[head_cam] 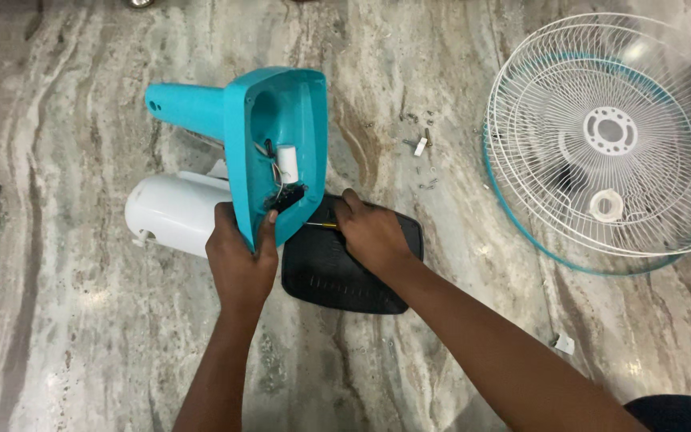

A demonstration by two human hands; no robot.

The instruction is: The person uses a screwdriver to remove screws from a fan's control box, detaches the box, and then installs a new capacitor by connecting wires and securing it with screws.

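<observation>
- While the head camera looks straight down at a veined marble floor (65, 336), both bare hands work on a turquoise fan base (277, 148) tipped on its side so its hollow underside faces up.
- Left hand (240, 258): its grip is closed around the near rim of the fan base, thumb pressed on the edge, steadying it.
- Right hand (371, 232): fingers curled tight around a thin screwdriver (321, 226), whose yellow shaft points left into the base's near corner.
- Inside the hollow sit a small white cylinder (287, 162), thin wires and a dark block close to the screwdriver tip.
- A turquoise neck juts out from the base toward the far left.
- Just left of the base, touching it, lies a white motor housing (173, 212) on the floor.
- Under the right hand and partly behind the base lies a black plastic cover plate (353, 268), flat on the floor, with rows of slots.
- Farther off, between base and right edge, a few loose screws and a small white clip (420, 146) are scattered on the marble.
- Far right: a white wire fan guard (609, 132) with a turquoise rim lies flat, well apart from the hands.
- A white scrap (565, 344) lies on the floor at the near right.
</observation>
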